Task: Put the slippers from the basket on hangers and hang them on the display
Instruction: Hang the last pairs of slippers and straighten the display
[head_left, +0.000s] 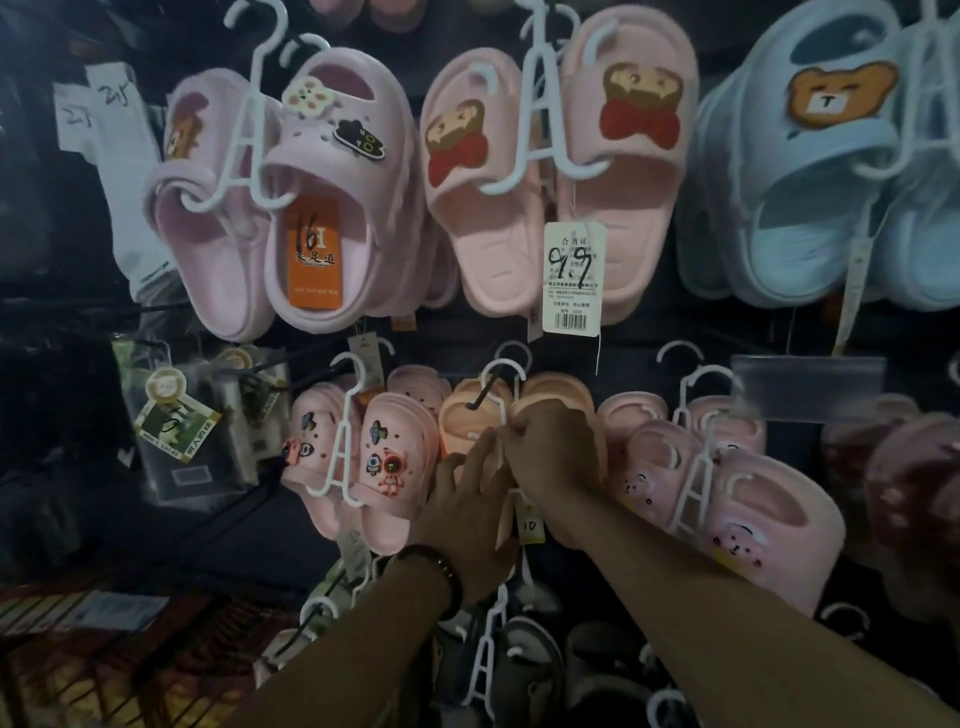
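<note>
Both hands meet mid-frame: your right hand (550, 457) pinches the hanger (503, 413) bearing the peach slippers (558, 392); your left hand (467, 501), fingers seemingly straight, steadies it. Seat it fully over the peg (480, 392) before releasing.

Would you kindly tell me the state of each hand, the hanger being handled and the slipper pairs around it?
White hanger: hook on the black peg, loaded.
Peach slippers: on that hanger, partly hidden by the hands.
Left hand: fingers straight, touching the hanger.
Right hand: pinches the hanger's stem.
Pink bow-bear slippers: hanging, price tag dangling.
Blue bear slippers: hanging.
Astronaut clogs: hanging.
</note>
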